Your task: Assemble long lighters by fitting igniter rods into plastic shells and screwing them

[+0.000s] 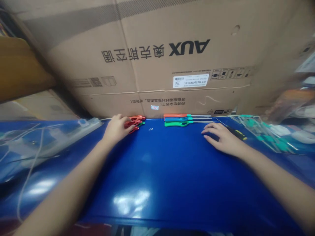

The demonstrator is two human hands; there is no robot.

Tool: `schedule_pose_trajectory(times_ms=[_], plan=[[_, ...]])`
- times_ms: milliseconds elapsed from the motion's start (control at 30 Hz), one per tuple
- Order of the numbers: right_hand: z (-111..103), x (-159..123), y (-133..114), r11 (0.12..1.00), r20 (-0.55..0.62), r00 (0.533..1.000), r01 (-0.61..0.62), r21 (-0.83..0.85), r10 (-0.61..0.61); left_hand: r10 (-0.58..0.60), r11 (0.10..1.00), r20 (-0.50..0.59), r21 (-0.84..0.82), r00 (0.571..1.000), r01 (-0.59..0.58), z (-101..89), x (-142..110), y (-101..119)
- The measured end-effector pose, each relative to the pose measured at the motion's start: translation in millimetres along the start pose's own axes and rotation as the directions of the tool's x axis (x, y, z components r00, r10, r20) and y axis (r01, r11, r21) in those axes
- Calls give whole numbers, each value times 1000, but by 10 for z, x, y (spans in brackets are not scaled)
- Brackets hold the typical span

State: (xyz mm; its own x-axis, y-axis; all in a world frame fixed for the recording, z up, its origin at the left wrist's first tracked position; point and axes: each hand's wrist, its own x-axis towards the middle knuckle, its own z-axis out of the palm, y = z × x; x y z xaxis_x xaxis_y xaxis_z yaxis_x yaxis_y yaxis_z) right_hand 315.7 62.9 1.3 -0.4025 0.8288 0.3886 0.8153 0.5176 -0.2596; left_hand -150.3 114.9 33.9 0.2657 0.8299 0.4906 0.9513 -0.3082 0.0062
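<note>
My left hand (118, 128) is at the back of the blue table, its fingers curled over a small cluster of red plastic pieces (137, 118) with a bit of green among them. The hand hides part of the cluster, so I cannot make out the pieces' exact kind. To its right lie several long-nosed gas lighters side by side: an orange one (176, 115), a blue one (175, 119) and a green one (176, 124), metal tubes pointing right. Beyond the tube ends, my right hand (222, 137) rests with fingers apart and holds nothing. A black and yellow screwdriver (237, 133) lies just behind it.
A large cardboard box panel (147, 75) rises like a wall along the table's back edge. A white power strip (81, 131) with cables lies at left. Clear packs with green parts (265, 131) sit at right. The blue tabletop (167, 177) reflects light.
</note>
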Motion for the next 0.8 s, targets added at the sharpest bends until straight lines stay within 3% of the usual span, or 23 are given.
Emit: schedule_pose_trajectory(times_ms=[233, 467, 667, 800], plan=[[25, -20, -80, 997, 52, 996, 64, 42, -66, 2, 1000, 16, -13, 1000, -2, 160, -22, -53], [-29, -21, -83, 992, 4, 993, 119, 46, -120, 68, 997, -42, -21, 997, -69, 4, 13, 79], [-101, -34, -352, 985, 14, 987, 162, 68, -163, 231, 959, -61, -152, 971, -238, -161, -94, 661], [-110, -79, -654, 971, 44, 976, 207, 122, -214, 309, 833, 47, -496, 950, -246, -194, -337, 1183]])
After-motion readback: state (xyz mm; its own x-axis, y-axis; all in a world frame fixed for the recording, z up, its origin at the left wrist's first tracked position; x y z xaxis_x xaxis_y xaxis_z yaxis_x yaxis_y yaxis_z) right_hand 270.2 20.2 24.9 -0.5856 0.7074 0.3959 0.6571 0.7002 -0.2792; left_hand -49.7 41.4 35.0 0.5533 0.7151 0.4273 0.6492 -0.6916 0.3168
